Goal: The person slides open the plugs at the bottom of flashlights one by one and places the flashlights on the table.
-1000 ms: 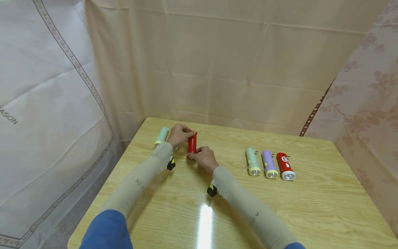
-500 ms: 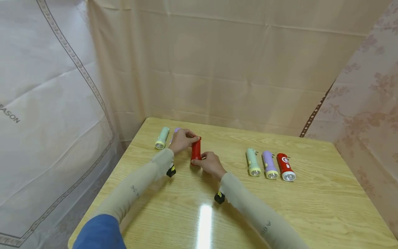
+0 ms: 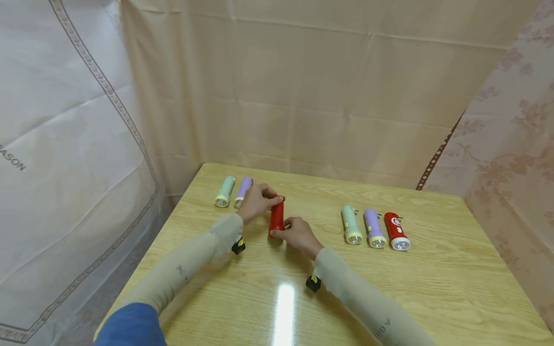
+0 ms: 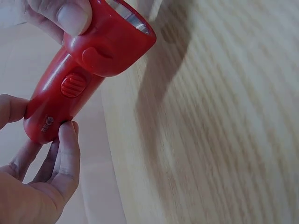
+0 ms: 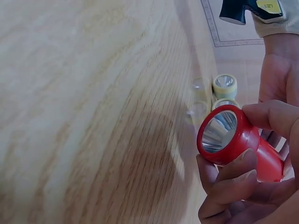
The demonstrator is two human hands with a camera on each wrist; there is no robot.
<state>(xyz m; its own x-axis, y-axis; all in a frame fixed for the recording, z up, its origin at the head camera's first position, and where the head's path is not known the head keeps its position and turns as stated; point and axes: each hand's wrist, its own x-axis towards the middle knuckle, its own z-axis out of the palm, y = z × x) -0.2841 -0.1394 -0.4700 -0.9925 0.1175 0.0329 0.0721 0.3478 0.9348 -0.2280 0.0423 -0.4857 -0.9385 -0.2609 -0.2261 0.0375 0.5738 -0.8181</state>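
Note:
Both hands hold one red flashlight [image 3: 277, 216] above the table's left-middle part. My left hand [image 3: 255, 203] pinches its tail end between thumb and fingers. Round the lamp head curl the thumb and fingers of my right hand [image 3: 300, 235]. The left wrist view shows the red ribbed switch [image 4: 73, 85] on the flashlight body [image 4: 51, 109], with a small pale logo near the tail. In the right wrist view the silver reflector [image 5: 219, 132] faces the camera side. Just left of my left hand lie a purple flashlight [image 3: 244, 190] and a mint green flashlight [image 3: 225, 191].
On the right of the wooden table [image 3: 433, 288] lie another mint flashlight [image 3: 351, 224], another purple flashlight [image 3: 374, 228] and a red flashlight with a white rim [image 3: 396, 231], side by side with prongs showing. A beige cloth [image 3: 303, 96] hangs behind the table.
Both hands have moved the red flashlight right and toward the person. The purple flashlight at the left, hidden behind the left hand before, now shows.

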